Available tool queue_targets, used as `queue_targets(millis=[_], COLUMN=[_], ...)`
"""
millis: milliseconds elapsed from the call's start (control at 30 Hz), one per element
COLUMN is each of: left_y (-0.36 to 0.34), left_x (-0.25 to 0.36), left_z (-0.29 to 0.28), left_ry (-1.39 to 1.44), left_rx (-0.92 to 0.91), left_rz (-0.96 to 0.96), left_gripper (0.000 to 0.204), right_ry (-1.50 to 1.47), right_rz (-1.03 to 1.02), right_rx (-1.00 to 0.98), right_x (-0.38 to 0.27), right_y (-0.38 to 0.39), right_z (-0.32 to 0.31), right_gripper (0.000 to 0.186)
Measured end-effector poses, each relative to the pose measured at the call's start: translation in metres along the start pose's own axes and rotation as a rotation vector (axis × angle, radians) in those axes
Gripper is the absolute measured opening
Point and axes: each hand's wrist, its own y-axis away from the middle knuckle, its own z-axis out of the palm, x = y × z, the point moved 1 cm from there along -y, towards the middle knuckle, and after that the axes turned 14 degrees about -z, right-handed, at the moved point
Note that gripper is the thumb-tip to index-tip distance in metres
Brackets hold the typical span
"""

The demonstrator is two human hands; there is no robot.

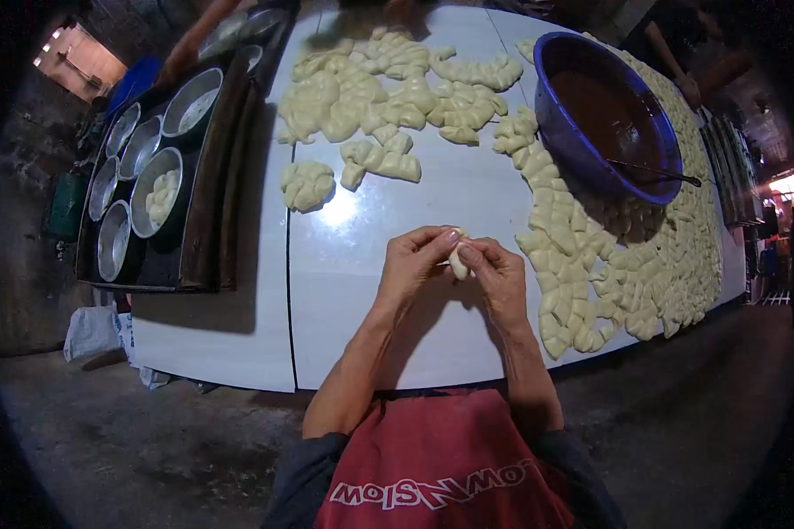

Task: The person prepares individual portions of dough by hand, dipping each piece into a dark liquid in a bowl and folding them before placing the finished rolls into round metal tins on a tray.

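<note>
A small piece of pale dough (458, 263) is pinched between both hands above the white table (344, 335). My left hand (416, 257) closes on it from the left, thumb and fingertips together. On its other side my right hand (496, 270) grips it with the thumb on top. Clusters of dough pieces (388, 84) lie on the far part of the table, with a smaller lump (308, 185) nearer on the left. To the right spreads a broad mass of dough pieces (565, 256), its near end close to my right forearm.
A blue basin (547, 110) of brown liquid, with a long-handled utensil (653, 169) in it, stands among the dough at right. On the left, a dark tray (190, 251) carries several round metal pans (138, 148); one contains dough. Other people's arms (194, 44) reach in at the far side.
</note>
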Motion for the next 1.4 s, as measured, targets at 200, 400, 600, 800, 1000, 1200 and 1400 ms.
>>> queue_targets(millis=[200, 400, 600, 800, 1000, 1200, 1400], left_y=[-0.003, -0.002, 0.010, 0.009, 0.020, 0.029, 0.052], left_x=[-0.011, 0.003, -0.002, -0.014, -0.023, -0.032, -0.038], left_z=[-0.004, -0.019, -0.014, -0.016, -0.005, -0.025, -0.032], left_ry=[-0.016, -0.026, -0.026, -0.081, -0.280, -0.155, -0.701], left_rx=[-0.124, -0.142, -0.204, -0.168, -0.153, 0.098, 0.377], left_rz=[0.027, -0.065, 0.123, 0.076, 0.293, 0.136, 0.151], left_gripper=[0.036, 0.033, 0.026, 0.023, 0.026, 0.030, 0.037], right_ry=[0.109, 0.303, 0.258, 0.396, 0.463, 0.393, 0.576], right_rz=[-0.112, -0.443, -0.601, -0.772, -0.813, -0.529, -0.267], right_rx=[-0.050, -0.266, -0.221, 0.070, 0.227, -0.106, -0.336], right_x=[0.016, -0.004, 0.004, 0.022, 0.027, -0.003, 0.028], right_y=[0.002, 0.014, 0.006, 0.009, 0.010, 0.025, 0.048], right_z=[-0.011, -0.004, -0.005, 0.014, 0.009, 0.024, 0.002], right_gripper=[0.025, 0.031, 0.025, 0.016, 0.015, 0.022, 0.014])
